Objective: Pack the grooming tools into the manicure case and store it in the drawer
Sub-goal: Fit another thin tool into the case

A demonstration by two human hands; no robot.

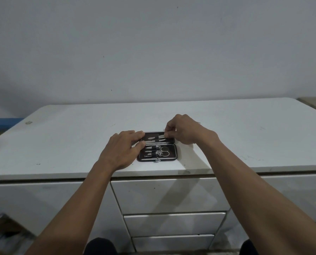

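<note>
A black manicure case (173,157) lies open flat on the white desk top (61,144), near its front edge. Its near half holds clippers (158,153) and small scissors (164,151) under straps. The far half (153,134) holds several slim metal tools. My left hand (123,150) rests flat on the case's left edge, fingers spread over it. My right hand (184,129) is curled at the far right corner, with thumb and forefinger pinched on a slim tool there. Three shut drawers (170,195) sit below the desk top.
A white wall stands behind the desk. A blue object (2,123) shows past the desk's left end and a wooden surface (315,104) at the far right. My knees (100,245) are at the bottom edge.
</note>
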